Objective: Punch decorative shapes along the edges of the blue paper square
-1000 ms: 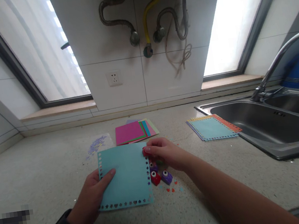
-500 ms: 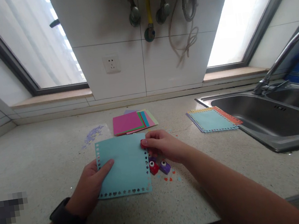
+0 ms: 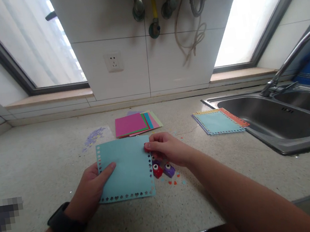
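Observation:
A light blue sheet of paper [image 3: 128, 169] is held up over the counter, with small star and heart holes along its left, bottom and right edges. My left hand [image 3: 95, 182] grips its left side, thumb on top and fingers hidden behind. At the upper right edge, my right hand [image 3: 166, 147] is closed around a red craft punch [image 3: 147, 146], which sits on the paper's edge and is mostly covered by my fingers. Just below that hand, a red punch [image 3: 157, 170] and a purple punch [image 3: 168, 170] rest on the counter beside small orange and blue paper cutouts [image 3: 175, 182].
Behind the sheet lies a stack of coloured paper [image 3: 129, 125]. Purple and yellow cutouts [image 3: 94, 137] are piled to its left. Punched sheets [image 3: 219, 122] lie at right, touching the rim of a steel sink [image 3: 281, 150] with a faucet [image 3: 288, 62]. The counter [image 3: 48, 158] ends near me.
The whole view has shifted slightly. Both hands keep their holds, and the red punch stays at nearly the same place on the sheet's right edge.

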Demonstrator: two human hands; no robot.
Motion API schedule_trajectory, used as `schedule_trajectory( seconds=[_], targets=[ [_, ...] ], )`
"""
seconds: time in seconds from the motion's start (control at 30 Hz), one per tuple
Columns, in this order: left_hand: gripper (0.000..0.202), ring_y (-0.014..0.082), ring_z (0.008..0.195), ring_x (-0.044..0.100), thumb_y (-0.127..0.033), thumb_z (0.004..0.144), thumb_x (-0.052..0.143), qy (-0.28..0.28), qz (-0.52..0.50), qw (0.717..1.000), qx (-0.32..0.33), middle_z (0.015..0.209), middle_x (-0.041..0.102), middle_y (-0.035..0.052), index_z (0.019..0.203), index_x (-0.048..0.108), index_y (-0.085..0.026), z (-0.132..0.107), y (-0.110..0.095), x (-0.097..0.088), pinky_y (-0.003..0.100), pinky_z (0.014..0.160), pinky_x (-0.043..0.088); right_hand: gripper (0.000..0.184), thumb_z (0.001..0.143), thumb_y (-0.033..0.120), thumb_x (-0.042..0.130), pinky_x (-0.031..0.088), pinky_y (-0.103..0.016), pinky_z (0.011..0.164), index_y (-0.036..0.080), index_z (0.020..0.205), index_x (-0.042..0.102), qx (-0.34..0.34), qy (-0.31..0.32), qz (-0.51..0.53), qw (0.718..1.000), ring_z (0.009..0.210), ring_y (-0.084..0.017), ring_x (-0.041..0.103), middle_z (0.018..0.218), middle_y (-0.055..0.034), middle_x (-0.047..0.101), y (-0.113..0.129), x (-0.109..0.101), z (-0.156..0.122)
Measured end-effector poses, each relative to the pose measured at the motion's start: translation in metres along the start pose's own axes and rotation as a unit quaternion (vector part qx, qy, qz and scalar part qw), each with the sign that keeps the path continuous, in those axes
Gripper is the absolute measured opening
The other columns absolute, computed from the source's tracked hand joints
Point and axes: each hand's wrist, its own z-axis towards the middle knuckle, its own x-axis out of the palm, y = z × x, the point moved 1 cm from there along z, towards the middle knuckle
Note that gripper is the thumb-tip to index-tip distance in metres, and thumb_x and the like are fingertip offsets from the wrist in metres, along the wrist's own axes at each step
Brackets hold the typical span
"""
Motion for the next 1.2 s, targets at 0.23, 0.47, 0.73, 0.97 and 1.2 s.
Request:
schedule_trajectory(
  seconds=[0.23, 0.47, 0.73, 0.97, 1.2],
  targets=[
    [0.018, 0.0220, 0.056, 0.072, -0.023, 0.088, 0.069, 0.003, -0.004, 1.000, 0.001, 0.077, 0.078, 0.0072, 0.104, 0.065, -0.017, -0.0001, 0.0009, -0.0015, 0.032, 0.052, 0.061, 0.032, 0.084, 0.043, 0.071, 0.025, -0.021, 0.038, 0.020, 0.071, 0.053, -0.004, -0.007, -0.003, 1.000, 0.044, -0.008, 0.044, 0.054, 0.0030, 0.053, 0.0000, 0.0014, -0.0001],
    [0.021, 0.0222, 0.055, 0.072, -0.024, 0.086, 0.071, 0.008, -0.003, 1.000, -0.001, 0.077, 0.078, 0.0079, 0.105, 0.065, -0.016, 0.0006, 0.0015, -0.0021, 0.032, 0.051, 0.061, 0.031, 0.085, 0.042, 0.071, 0.025, -0.021, 0.037, 0.020, 0.073, 0.053, -0.009, -0.008, -0.011, 1.000, 0.044, -0.008, 0.043, 0.056, 0.0030, 0.053, 0.0003, 0.0015, -0.0011],
    [0.022, 0.0237, 0.057, 0.073, -0.023, 0.088, 0.069, 0.018, -0.006, 1.000, -0.001, 0.080, 0.079, 0.0087, 0.108, 0.063, -0.016, -0.0018, -0.0004, -0.0007, 0.035, 0.054, 0.062, 0.033, 0.083, 0.042, 0.073, 0.025, -0.021, 0.037, 0.020, 0.071, 0.051, -0.009, -0.014, -0.001, 1.000, 0.043, -0.008, 0.044, 0.054, 0.0037, 0.053, -0.0019, 0.0021, 0.0000],
    [0.024, 0.0239, 0.058, 0.073, -0.026, 0.086, 0.071, 0.021, -0.010, 1.000, -0.003, 0.080, 0.079, 0.0087, 0.107, 0.064, -0.016, -0.0005, 0.0007, -0.0011, 0.034, 0.053, 0.062, 0.034, 0.078, 0.038, 0.077, 0.026, -0.020, 0.037, 0.021, 0.069, 0.049, -0.032, -0.033, 0.016, 0.999, 0.042, -0.008, 0.044, 0.049, 0.0057, 0.050, -0.0008, 0.0066, -0.0002],
    [0.025, 0.0256, 0.061, 0.074, -0.026, 0.085, 0.072, 0.017, -0.016, 1.000, 0.000, 0.081, 0.079, 0.0089, 0.107, 0.065, -0.017, 0.0004, 0.0018, -0.0018, 0.035, 0.055, 0.062, 0.035, 0.077, 0.038, 0.077, 0.030, -0.019, 0.038, 0.020, 0.068, 0.048, -0.022, 0.002, 0.026, 0.999, 0.042, -0.007, 0.047, 0.050, 0.0044, 0.054, 0.0049, 0.0074, -0.0021]
  ],
)
